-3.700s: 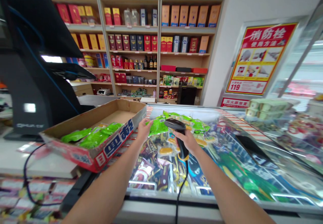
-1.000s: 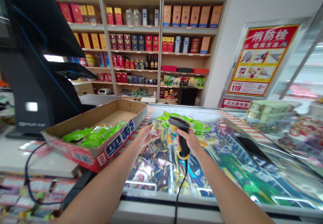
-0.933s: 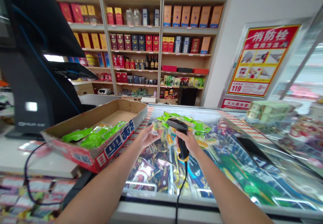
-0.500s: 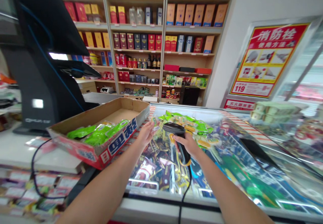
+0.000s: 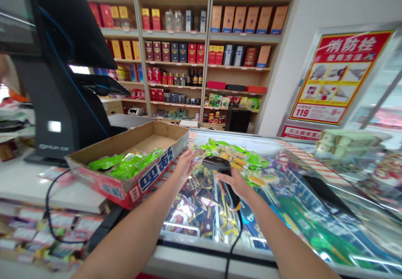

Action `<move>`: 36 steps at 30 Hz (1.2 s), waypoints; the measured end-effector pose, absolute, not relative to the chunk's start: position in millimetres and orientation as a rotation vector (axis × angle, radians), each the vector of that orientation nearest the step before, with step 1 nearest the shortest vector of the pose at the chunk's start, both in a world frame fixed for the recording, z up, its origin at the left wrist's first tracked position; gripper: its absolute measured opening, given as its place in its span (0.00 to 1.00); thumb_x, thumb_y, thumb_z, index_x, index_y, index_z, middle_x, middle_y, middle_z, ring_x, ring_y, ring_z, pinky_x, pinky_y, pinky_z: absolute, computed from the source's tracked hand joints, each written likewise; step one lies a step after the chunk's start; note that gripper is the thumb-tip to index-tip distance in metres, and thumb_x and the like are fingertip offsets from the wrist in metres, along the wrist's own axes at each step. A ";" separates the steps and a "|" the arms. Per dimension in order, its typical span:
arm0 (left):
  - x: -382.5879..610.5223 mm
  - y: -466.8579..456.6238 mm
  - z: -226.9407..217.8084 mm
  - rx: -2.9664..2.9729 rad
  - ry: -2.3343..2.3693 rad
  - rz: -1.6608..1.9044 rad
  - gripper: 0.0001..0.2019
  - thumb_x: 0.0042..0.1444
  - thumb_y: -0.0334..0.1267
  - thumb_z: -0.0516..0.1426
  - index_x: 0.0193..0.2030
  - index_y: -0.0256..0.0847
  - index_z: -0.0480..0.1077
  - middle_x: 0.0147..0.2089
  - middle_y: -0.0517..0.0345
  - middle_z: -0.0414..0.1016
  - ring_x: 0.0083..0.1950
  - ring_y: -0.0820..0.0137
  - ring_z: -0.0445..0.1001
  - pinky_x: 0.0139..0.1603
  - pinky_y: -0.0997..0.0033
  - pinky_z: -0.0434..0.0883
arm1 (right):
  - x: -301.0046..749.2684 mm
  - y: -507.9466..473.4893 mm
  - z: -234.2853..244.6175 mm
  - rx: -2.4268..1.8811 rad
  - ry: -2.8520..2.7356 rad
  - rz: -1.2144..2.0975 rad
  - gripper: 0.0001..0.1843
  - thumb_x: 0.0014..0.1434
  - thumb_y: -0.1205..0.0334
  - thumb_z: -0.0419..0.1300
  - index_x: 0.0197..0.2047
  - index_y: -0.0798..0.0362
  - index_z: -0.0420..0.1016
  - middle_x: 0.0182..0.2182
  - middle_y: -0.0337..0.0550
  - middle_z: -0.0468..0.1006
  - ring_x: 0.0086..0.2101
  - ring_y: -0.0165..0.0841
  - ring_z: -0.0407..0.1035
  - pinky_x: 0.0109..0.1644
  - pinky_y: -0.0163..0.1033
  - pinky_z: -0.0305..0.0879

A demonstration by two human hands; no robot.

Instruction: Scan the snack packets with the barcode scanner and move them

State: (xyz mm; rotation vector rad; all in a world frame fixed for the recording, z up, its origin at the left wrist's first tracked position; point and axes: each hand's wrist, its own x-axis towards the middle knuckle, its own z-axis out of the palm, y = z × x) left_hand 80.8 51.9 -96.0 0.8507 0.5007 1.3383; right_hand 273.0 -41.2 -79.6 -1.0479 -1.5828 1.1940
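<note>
Between the fingers of my left hand is a small clear-and-green snack packet, its far end sticking out. My right hand grips the handle of a black barcode scanner, whose head points left toward the packet. The scanner's cable runs down over the counter's front edge. Behind the scanner, green snack packets and several clear ones with yellow contents lie in a loose heap on the glass top. Left of my hands, an open cardboard box holds more green packets.
The glass-topped freezer shows wrapped goods below its glass. A dark phone-like slab lies on the right, with egg cartons behind. A black checkout terminal stands on the left. Stocked shelves line the back wall.
The view has shifted slightly, so the scene sits a little further right. The left hand still holds the packet and the right the scanner, with the packet now turned more upright.
</note>
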 end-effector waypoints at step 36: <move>-15.2 41.5 -8.3 1.167 1.702 2.294 0.18 0.55 0.29 0.53 0.54 0.34 0.70 0.68 0.39 0.61 0.72 0.58 0.54 0.70 0.58 0.52 | 175.9 -17.8 -17.4 -0.863 -1.615 1.251 0.17 0.47 0.49 0.62 0.18 0.53 0.68 0.13 0.38 0.70 0.14 0.29 0.64 0.18 0.34 0.60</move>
